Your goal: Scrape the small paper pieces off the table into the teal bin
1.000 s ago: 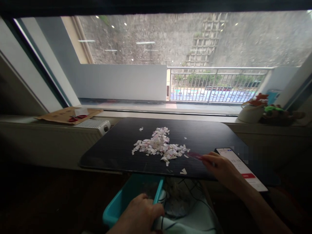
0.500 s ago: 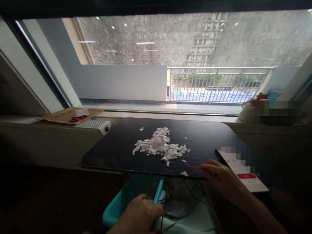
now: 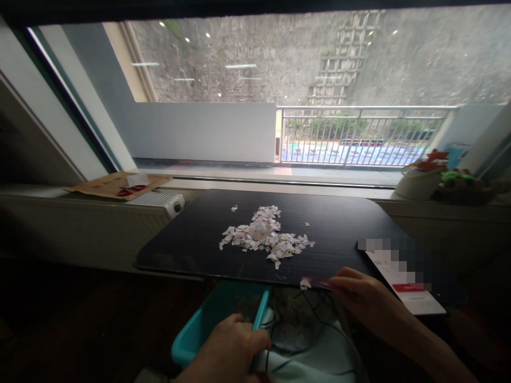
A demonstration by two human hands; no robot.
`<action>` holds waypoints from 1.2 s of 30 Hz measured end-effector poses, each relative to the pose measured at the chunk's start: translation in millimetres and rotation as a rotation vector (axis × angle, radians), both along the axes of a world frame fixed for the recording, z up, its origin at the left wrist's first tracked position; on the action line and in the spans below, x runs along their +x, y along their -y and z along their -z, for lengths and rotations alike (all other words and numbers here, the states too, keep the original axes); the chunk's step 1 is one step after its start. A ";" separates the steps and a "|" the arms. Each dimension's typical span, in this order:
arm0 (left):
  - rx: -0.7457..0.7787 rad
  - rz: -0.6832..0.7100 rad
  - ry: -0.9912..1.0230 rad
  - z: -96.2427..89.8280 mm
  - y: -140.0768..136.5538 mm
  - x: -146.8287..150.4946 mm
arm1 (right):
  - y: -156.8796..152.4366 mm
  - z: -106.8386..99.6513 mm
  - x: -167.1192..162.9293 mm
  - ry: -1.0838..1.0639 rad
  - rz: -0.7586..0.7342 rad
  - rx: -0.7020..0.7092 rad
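Observation:
My left hand [image 3: 233, 343] is wrapped round the near right rim of a teal plastic bin [image 3: 187, 332], held under the table's front edge. In my right hand [image 3: 359, 295] is a thin, flat purplish strip [image 3: 317, 282], pinched between thumb and fingers; its exact kind does not show. Its far end touches or lies beside a scrap of white paper [image 3: 305, 284] at the front edge of the black table [image 3: 179, 250]. A heap of small torn paper pieces [image 3: 261, 231] covers the middle of the tabletop.
A phone [image 3: 415, 298] lies at the table's right side. On the left, a brown paper bag [image 3: 99, 185] with red-handled scissors [image 3: 130, 190] rests by a radiator [image 3: 155, 205]. A white pot [image 3: 417, 183] stands on the right sill. Dark cables [image 3: 319, 311] hang below the table.
My right hand has drawn the purplish strip down to the table's front edge, along with a scrap. My left hand keeps its grip on the bin. The view has shifted slightly.

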State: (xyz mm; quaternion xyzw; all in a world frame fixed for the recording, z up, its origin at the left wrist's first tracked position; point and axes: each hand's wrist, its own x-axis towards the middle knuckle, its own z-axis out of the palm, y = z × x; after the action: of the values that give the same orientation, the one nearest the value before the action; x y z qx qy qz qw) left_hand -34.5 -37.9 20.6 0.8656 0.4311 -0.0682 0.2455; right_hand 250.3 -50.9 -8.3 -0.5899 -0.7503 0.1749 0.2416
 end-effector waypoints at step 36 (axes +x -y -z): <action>0.037 0.142 -0.084 60.2 -11.0 -16.2 | -31.4 -9.7 -34.8 0.065 0.133 0.148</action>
State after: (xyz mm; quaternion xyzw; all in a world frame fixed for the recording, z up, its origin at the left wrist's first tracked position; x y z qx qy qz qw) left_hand -50.7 -26.9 -39.6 0.8947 0.3799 -0.1137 0.2057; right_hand 215.5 -19.5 1.4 -0.6245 -0.7277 0.0832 0.2712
